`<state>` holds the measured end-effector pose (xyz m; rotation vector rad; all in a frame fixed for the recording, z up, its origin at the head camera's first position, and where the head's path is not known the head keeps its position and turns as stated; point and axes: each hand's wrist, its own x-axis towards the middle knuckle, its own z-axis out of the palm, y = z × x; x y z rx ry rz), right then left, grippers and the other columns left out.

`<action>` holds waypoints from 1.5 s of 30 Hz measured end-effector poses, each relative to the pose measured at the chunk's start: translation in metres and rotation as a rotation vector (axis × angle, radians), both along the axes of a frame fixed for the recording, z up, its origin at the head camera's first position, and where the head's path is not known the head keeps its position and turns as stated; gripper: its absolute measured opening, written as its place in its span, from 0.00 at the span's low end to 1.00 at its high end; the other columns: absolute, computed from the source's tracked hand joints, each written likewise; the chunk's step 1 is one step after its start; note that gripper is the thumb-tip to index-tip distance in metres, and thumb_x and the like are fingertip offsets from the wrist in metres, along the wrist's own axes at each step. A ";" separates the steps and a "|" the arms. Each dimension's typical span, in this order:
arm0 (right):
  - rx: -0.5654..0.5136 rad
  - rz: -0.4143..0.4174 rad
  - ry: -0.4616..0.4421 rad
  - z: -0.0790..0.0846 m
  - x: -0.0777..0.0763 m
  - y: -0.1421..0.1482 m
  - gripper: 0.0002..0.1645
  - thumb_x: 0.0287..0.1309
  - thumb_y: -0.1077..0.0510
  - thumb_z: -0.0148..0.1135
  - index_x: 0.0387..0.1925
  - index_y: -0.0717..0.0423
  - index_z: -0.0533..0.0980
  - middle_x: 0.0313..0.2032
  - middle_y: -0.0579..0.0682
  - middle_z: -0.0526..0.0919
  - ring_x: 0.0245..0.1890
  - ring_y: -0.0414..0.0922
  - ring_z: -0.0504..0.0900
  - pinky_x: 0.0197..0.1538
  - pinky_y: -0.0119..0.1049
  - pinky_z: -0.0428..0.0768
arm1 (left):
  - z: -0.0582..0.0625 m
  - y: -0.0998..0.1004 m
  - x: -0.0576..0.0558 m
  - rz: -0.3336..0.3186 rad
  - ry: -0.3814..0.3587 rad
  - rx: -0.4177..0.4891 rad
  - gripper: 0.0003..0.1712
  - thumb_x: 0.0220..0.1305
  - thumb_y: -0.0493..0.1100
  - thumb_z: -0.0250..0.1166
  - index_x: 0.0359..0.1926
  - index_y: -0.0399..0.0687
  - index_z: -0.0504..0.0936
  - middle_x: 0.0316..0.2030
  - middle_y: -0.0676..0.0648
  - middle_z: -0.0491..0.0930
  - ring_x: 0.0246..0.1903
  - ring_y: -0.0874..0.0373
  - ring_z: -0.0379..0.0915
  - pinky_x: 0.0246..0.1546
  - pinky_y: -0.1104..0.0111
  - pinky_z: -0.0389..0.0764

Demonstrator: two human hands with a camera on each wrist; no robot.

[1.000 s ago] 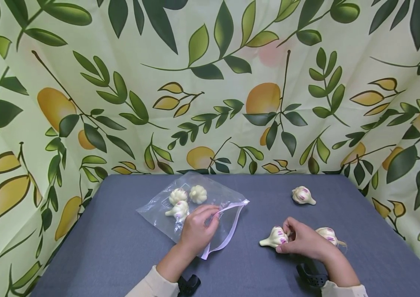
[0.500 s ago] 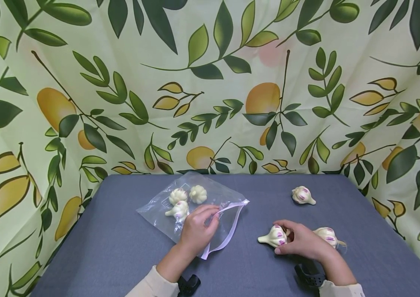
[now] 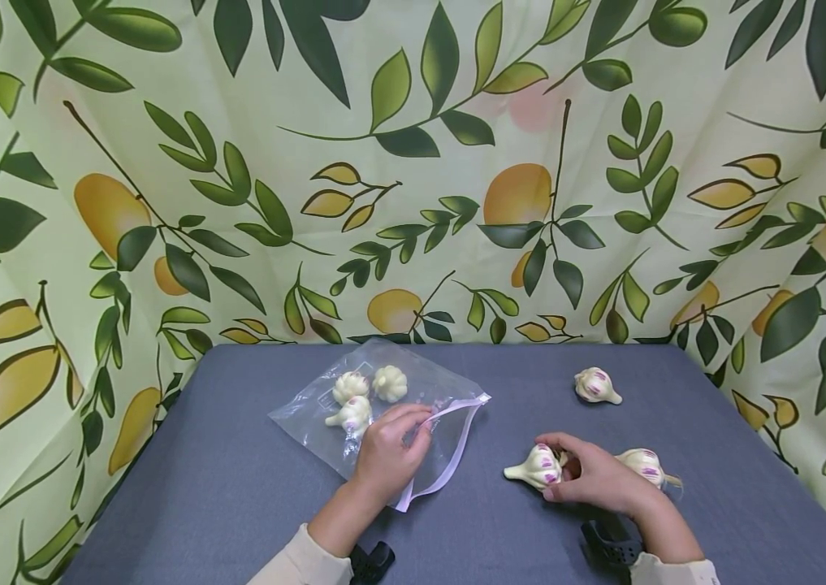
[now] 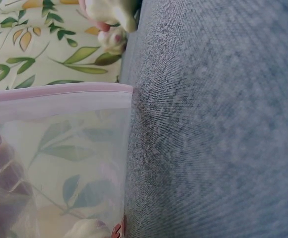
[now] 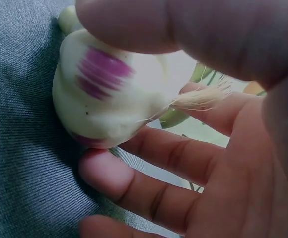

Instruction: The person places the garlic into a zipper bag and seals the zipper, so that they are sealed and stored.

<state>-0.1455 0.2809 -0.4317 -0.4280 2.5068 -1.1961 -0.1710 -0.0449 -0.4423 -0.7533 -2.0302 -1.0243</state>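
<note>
My left hand pinches the open edge of a clear zip bag with a pale pink zip strip. Inside the bag lie several garlic bulbs. My right hand grips a white garlic bulb with purple patches, its stem toward the bag. In the right wrist view, the thumb and fingertips are around this bulb, and its tuft of roots faces the palm. The bulb is low, at the cloth; whether it touches is hard to tell. In the left wrist view the bag's zip edge stands raised.
Another garlic bulb sits just right of my right hand, partly hidden by it. One more bulb lies farther back on the right. The grey cloth-covered table meets a leaf-patterned curtain behind and at both sides.
The right hand's fingers have spread farther around the garlic bulb, which has shifted slightly left. My left hand and the bag have stayed in place.
</note>
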 end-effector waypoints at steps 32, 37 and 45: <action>-0.043 -0.146 0.266 -0.002 0.004 -0.024 0.30 0.45 0.52 0.77 0.52 0.52 0.77 0.35 0.44 0.82 0.33 0.32 0.80 0.37 0.29 0.79 | 0.001 -0.002 0.000 0.009 0.005 0.002 0.07 0.55 0.34 0.67 0.36 0.44 0.88 0.38 0.51 0.87 0.42 0.59 0.84 0.48 0.71 0.82; -0.067 -0.162 0.313 -0.004 0.004 -0.033 0.32 0.41 0.52 0.79 0.52 0.50 0.79 0.39 0.43 0.84 0.37 0.31 0.81 0.41 0.28 0.80 | 0.001 -0.002 0.000 0.003 -0.001 0.004 0.07 0.56 0.34 0.67 0.36 0.44 0.88 0.38 0.51 0.87 0.42 0.59 0.84 0.48 0.71 0.82; -0.180 -0.216 0.347 -0.011 0.006 -0.055 0.35 0.37 0.54 0.82 0.52 0.53 0.80 0.46 0.45 0.85 0.47 0.33 0.81 0.52 0.23 0.78 | 0.002 0.000 0.001 -0.006 -0.018 0.016 0.07 0.56 0.34 0.67 0.36 0.44 0.88 0.38 0.51 0.88 0.42 0.58 0.84 0.49 0.71 0.82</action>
